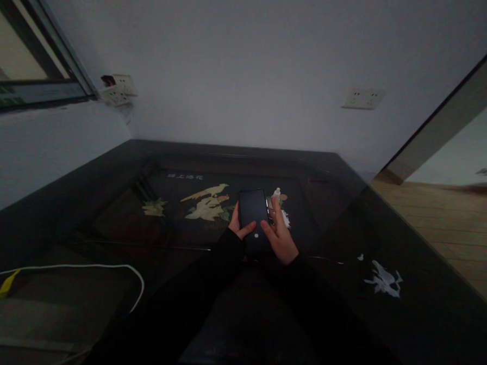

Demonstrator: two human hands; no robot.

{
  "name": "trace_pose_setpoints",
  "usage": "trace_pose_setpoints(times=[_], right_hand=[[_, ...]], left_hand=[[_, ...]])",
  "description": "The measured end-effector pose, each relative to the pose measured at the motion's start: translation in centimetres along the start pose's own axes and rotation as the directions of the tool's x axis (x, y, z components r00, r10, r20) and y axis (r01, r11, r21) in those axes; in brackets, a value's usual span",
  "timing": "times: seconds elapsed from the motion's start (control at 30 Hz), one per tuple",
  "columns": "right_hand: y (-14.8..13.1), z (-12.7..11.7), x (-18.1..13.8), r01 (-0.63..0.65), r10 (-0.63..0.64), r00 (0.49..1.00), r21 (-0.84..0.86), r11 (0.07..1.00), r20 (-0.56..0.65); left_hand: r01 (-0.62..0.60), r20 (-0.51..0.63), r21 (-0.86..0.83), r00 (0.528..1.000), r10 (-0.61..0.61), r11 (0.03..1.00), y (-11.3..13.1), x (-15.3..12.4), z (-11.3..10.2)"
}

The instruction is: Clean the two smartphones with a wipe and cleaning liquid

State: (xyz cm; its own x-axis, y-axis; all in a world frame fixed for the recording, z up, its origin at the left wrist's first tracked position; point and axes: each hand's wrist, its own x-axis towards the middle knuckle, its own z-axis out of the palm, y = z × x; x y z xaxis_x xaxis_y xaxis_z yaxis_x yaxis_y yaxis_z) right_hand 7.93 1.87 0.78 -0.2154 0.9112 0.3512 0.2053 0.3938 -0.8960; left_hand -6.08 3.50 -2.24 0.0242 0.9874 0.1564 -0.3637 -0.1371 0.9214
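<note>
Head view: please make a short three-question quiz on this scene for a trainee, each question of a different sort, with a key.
1. Which thing is between the left hand and the right hand? a) a cup b) a phone c) a book
2. True or false: the white cable is on the left side of the picture.
3. Fill the gap: the larger white scraps lie on the dark table, to the person's ____.

Key: 1. b; 2. true; 3. right.
</note>
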Motion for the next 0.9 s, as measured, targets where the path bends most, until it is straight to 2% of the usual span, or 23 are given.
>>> trace_pose_setpoints(times=[0.03,0.07,0.1,0.17,0.2,0.37,0.6,0.73,0.8,0.9], right_hand=[[0.1,-0.6,0.1,-0.104,0.096,0.992,0.113,0.988,0.076],[0.2,-1.2,0.2,-0.223,0.184,0.964,0.205,0.953,0.194],[0.4,-1.6,0.1,-0.337,0.246,0.914,0.265,0.903,0.323],[0.6,-2.2,0.0,-0.482,0.287,0.820,0.326,0.813,0.495],[0.7,-2.3,-0.1,-0.509,0.288,0.803,0.350,0.787,0.521],[0.9,-1.7,-0.5,-0.505,0.314,0.827,0.371,0.779,0.467],[1.5,-1.3,-0.7,-0.513,0.362,0.830,0.324,0.795,0.424],[1.3,-2.5,-0.2,-0.500,0.373,0.837,0.281,0.819,0.401],[0.9,-3.5,0.2,-0.463,0.371,0.871,0.282,0.840,0.324],[-0.2,-4.6,0.8,-0.331,0.312,0.943,0.359,0.873,0.114]], left_hand=[[-0.028,0.003,-0.004,1.000,0.028,1.000,0.6,0.1,-0.1],[-0.058,0.004,0.000,0.998,0.058,0.998,1.2,0.2,-0.1],[-0.089,0.007,0.015,0.996,0.089,0.996,1.7,0.3,-0.2],[-0.133,0.025,0.050,0.991,0.131,0.990,2.5,0.4,-0.3],[-0.146,0.040,0.063,0.989,0.143,0.987,2.7,0.4,-0.3],[-0.140,0.117,0.082,0.985,0.130,0.987,2.5,0.2,-0.5],[-0.128,0.088,0.083,0.989,0.121,0.988,1.2,0.2,-0.8],[-0.088,0.095,0.049,0.992,0.083,0.995,0.8,0.3,-0.9],[-0.052,0.133,0.033,0.990,0.047,0.998,0.7,0.1,-0.7],[-0.001,0.252,0.018,0.968,-0.004,1.000,0.4,-0.6,-0.2]])
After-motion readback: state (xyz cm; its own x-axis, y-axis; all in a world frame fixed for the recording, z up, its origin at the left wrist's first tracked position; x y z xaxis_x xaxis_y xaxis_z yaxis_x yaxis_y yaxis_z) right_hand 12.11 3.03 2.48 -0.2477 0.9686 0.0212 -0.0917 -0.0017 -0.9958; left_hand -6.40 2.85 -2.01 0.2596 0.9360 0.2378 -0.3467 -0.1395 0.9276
